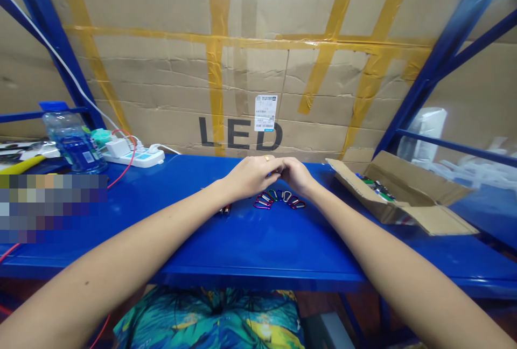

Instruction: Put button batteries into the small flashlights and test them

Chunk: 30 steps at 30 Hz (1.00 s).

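My left hand (252, 176), with a ring on one finger, meets my right hand (297, 175) above the blue table. The fingertips of both hands come together, bent and closed; whatever they hold, if anything, is hidden between them. Just below and in front of the hands, several small carabiners (263, 204) in red, green, blue and silver lie fanned out in an arc on the tabletop. Beside my left wrist, the ends of a few small dark and red items (225, 210) stick out from under the forearm, too covered to name.
An open cardboard box (363, 190) at the right contains several small coloured items. At the left stand a blue-capped bottle (72, 139) and a white power strip (143, 158) with a red cable. A large cardboard sheet (161, 79) marked LED rises behind the table (250, 246).
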Each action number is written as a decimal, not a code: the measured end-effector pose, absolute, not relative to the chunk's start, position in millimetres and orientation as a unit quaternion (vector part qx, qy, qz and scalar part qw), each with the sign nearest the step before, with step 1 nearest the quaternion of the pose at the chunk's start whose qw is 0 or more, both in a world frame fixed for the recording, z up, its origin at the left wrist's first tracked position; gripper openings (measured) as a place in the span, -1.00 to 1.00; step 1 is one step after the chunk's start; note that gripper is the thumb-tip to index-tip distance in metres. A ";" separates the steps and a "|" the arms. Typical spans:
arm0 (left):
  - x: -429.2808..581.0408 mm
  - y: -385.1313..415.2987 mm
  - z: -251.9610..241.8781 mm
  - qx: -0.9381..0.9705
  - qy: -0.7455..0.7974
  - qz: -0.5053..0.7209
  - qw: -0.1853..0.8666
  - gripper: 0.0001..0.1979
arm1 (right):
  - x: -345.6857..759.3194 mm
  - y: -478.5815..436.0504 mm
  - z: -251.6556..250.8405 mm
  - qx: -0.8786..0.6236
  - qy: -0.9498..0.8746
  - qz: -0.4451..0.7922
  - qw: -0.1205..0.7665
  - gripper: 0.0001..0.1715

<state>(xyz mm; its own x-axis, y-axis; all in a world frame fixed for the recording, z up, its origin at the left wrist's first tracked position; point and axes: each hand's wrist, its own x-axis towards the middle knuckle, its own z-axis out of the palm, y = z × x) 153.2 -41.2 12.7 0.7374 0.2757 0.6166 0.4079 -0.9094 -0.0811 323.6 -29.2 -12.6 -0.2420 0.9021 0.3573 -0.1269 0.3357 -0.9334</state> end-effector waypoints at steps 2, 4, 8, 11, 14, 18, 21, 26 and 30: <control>153.4 -41.0 11.7 -0.928 -0.177 -0.306 0.116 -0.87 | 323.3 -29.8 -12.5 -0.314 -0.617 0.492 0.528 -0.88; 153.8 -41.4 11.1 -0.929 -0.175 -0.305 0.117 -0.86 | 323.3 -30.1 -12.7 -0.319 -0.615 0.495 0.525 -0.88; 150.9 -43.1 18.0 -0.924 -0.178 -0.325 0.096 -0.87 | 324.2 -29.3 -12.5 -0.326 -0.618 0.491 0.521 -0.87; 140.2 -35.3 29.9 -0.908 -0.221 -0.347 0.072 -0.88 | 325.1 -29.1 -11.4 -0.332 -0.629 0.487 0.507 -0.85; 122.1 -12.9 35.9 -0.900 -0.283 -0.320 0.081 -0.82 | 325.7 -30.1 -10.4 -0.334 -0.636 0.480 0.503 -0.85; 97.5 25.0 21.9 -0.919 -0.328 -0.204 0.078 -0.76 | 327.2 -31.1 -9.8 -0.345 -0.630 0.488 0.496 -0.86; 87.6 44.3 4.7 -0.925 -0.353 -0.138 0.017 -0.74 | 328.6 -30.8 -9.8 -0.351 -0.627 0.494 0.489 -0.87; 88.6 56.0 -10.1 -0.924 -0.371 -0.090 -0.008 -0.72 | 327.1 -30.5 -10.5 -0.350 -0.632 0.497 0.481 -0.86; 92.9 58.2 -13.5 -0.918 -0.379 -0.113 -0.031 -0.77 | 323.9 -32.5 -10.3 -0.352 -0.633 0.496 0.479 -0.86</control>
